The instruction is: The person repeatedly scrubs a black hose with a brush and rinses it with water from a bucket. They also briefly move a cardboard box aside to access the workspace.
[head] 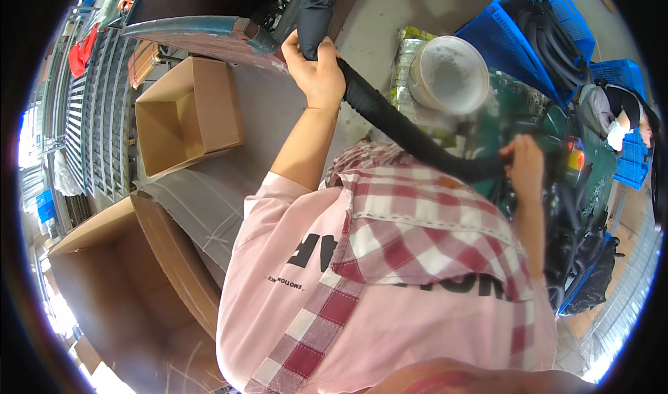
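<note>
A long black fabric-covered tube (396, 120) stretches across in front of my chest, bending in a shallow curve. My left hand (317, 75) grips it near its upper end, where looser black fabric (314, 26) is bunched above my fingers. My right hand (523, 161) is blurred and closes on the tube's lower right end. Beyond the tube stands a white plastic bucket (449, 75); its inside looks pale and whitish. Dark black items (561, 232) lie on the green worktop (600, 159) beside my right forearm.
An open cardboard box (219, 107) and a larger one (172, 268) stand at my left. A dark-edged bin (182, 28) holds thin black strips. A blue crate (522, 44) with black tubes sits at upper right. Another person (621, 112) is at the far right. Metal racks (107, 107) line the left.
</note>
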`<state>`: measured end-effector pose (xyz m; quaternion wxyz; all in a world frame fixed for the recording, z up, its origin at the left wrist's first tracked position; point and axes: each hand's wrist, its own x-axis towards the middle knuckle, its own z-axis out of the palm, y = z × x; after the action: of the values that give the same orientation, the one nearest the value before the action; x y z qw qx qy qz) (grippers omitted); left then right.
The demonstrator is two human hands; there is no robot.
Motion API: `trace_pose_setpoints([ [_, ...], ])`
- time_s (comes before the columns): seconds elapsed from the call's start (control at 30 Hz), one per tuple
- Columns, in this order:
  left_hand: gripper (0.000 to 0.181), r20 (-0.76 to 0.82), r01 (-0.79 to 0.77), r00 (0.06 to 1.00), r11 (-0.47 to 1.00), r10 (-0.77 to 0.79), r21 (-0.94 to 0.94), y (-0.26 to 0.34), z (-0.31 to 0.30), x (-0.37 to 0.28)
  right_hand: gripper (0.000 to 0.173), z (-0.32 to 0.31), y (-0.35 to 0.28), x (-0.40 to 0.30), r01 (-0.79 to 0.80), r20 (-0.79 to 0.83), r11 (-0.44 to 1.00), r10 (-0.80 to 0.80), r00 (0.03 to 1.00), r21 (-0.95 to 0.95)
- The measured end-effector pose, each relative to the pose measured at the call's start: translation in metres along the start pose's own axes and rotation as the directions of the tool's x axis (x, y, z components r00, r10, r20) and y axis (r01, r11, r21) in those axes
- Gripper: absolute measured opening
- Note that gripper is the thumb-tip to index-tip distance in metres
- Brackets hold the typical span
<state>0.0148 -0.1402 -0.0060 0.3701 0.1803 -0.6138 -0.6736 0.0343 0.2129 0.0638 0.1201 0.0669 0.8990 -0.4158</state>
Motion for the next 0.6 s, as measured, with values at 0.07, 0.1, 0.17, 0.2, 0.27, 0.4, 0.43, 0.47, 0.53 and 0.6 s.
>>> trace_pose_setpoints([
  [0.07, 0.03, 0.019, 0.055, 0.998, 0.997, -0.054, -0.049, -0.009, 0.005, -0.003, 0.04, 0.008, 0.021, 0.008, 0.097, -0.177, 0.994, -0.103, 0.979, -0.045],
  [0.1, 0.037, 0.074, 0.229, 0.97, 0.973, -0.23, 0.017, -0.012, 0.003, -0.012, 0.042, 0.003, 0.036, 0.012, 0.143, -0.23, 0.986, -0.159, 0.96, -0.083],
  [0.17, 0.05, 0.17, 0.191, 0.96, 0.963, -0.224, 0.191, -0.029, -0.005, -0.014, 0.046, -0.011, 0.039, 0.013, 0.12, -0.206, 0.993, -0.118, 0.971, 0.0],
  [0.2, 0.06, 0.248, 0.017, 0.965, 0.967, -0.083, 0.255, -0.008, 0.002, -0.013, 0.045, -0.017, 0.041, 0.012, 0.184, -0.206, 0.982, -0.187, 0.961, -0.036],
  [0.27, 0.059, 0.484, -0.425, 0.849, 0.819, 0.213, 0.386, 0.004, -0.001, 0.006, 0.043, -0.023, 0.03, 0.008, 0.158, -0.197, 0.986, -0.165, 0.966, -0.054],
  [0.4, 0.056, 0.674, -0.545, 0.73, 0.694, 0.115, 0.471, 0.014, -0.011, 0.012, 0.042, -0.031, 0.033, 0.01, 0.179, -0.191, 0.981, -0.162, 0.968, 0.075],
  [0.43, 0.056, 0.691, -0.554, 0.717, 0.676, 0.09, 0.487, 0.014, -0.013, 0.011, 0.042, -0.029, 0.038, 0.01, 0.165, -0.177, 0.982, -0.148, 0.973, 0.087],
  [0.47, 0.047, 0.686, -0.559, 0.723, 0.655, 0.086, 0.508, 0.012, -0.015, 0.009, 0.042, -0.025, 0.046, 0.009, 0.152, -0.163, 0.983, -0.134, 0.977, 0.1],
  [0.53, 0.041, 0.671, -0.555, 0.74, 0.605, 0.045, 0.571, 0.007, -0.016, 0.003, 0.044, -0.019, 0.051, 0.007, 0.084, -0.128, 0.989, -0.069, 0.989, 0.121],
  [0.6, 0.031, 0.642, -0.553, 0.766, 0.547, 0.036, 0.629, 0.005, -0.011, 0.0, 0.044, -0.017, 0.048, 0.003, 0.064, -0.148, 0.988, -0.043, 0.988, 0.141],
])
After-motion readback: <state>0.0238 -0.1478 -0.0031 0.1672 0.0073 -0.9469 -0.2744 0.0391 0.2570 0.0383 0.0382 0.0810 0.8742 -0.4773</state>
